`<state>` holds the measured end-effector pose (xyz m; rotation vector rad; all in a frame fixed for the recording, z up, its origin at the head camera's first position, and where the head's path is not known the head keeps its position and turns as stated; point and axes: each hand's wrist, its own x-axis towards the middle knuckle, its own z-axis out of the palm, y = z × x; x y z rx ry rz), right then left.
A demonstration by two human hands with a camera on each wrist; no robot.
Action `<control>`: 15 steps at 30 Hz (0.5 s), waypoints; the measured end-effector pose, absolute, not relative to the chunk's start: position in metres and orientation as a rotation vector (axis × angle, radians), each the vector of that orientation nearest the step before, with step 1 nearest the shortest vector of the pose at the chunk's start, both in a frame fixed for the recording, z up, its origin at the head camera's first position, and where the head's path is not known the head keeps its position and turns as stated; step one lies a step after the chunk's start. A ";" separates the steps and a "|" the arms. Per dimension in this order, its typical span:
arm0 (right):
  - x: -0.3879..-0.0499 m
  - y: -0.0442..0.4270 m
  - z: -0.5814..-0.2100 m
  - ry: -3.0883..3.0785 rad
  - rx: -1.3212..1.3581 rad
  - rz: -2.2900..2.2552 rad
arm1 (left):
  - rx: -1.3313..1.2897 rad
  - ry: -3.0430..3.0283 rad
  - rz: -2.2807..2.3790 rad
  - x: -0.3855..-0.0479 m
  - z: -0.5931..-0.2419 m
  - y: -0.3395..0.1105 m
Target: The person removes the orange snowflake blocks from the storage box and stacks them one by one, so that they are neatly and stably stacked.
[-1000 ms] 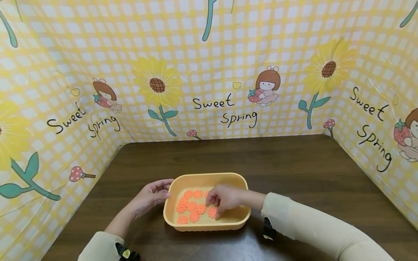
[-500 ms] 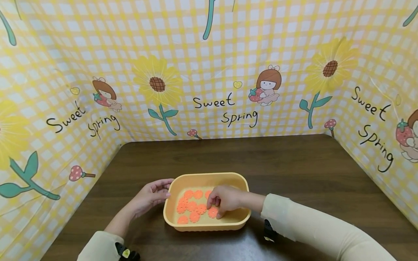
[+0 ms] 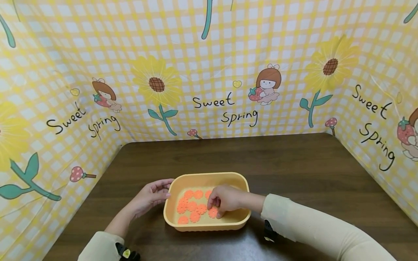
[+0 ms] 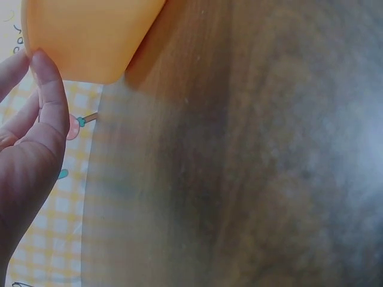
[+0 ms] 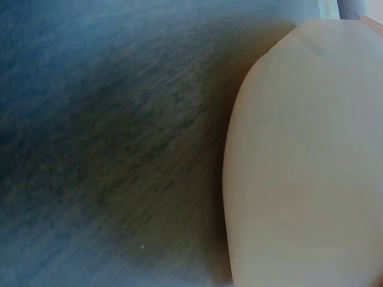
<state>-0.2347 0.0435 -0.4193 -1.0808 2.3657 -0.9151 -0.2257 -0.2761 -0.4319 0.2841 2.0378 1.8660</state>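
In the head view, a yellow plastic basin [image 3: 209, 227] stands on the table, with several flat orange flower-shaped discs [image 3: 192, 206] on the left half of its floor. My left hand [image 3: 147, 199] holds the basin's left rim; the left wrist view shows thumb and finger [image 4: 51, 89] at the edge of its wall [image 4: 90, 36]. Reaching in from the right, my right hand [image 3: 226, 198] has curled fingers and pinches one orange disc [image 3: 213, 212] near the middle. Part of another disc [image 3: 207, 194] shows behind that hand. The right wrist view holds only the basin's outer wall [image 5: 305, 161] and tabletop.
The brown wooden table [image 3: 228, 154] reaches back to a yellow checked cloth [image 3: 209, 65] printed with sunflowers, hung behind and along both sides. Black straps [image 3: 126, 252] sit at both wrists, by the light sleeves [image 3: 303, 221].
My right hand has shifted very slightly to the right within the basin, the disc at its fingertips with it. The left hand and the basin have stayed where they were.
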 end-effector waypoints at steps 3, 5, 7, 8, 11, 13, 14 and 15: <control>-0.235 0.043 -0.420 2.370 -1.098 -0.905 | 0.292 2.039 1.866 -0.225 -0.432 -0.276; -0.235 0.043 -0.421 2.368 -1.111 -0.899 | 0.298 2.037 1.866 -0.225 -0.432 -0.276; -0.235 0.043 -0.421 2.367 -1.119 -0.893 | 0.302 2.033 1.869 -0.224 -0.431 -0.276; -0.235 0.043 -0.421 2.367 -1.119 -0.890 | 0.308 2.031 1.869 -0.224 -0.430 -0.276; -0.234 0.043 -0.421 2.365 -1.116 -0.889 | 0.311 2.024 1.877 -0.223 -0.428 -0.275; -0.234 0.043 -0.420 2.364 -1.112 -0.892 | 0.319 2.024 1.874 -0.222 -0.427 -0.275; -0.234 0.043 -0.420 2.363 -1.110 -0.893 | 0.316 2.024 1.873 -0.221 -0.427 -0.274; -0.234 0.043 -0.419 2.363 -1.107 -0.894 | 0.313 2.025 1.874 -0.221 -0.426 -0.274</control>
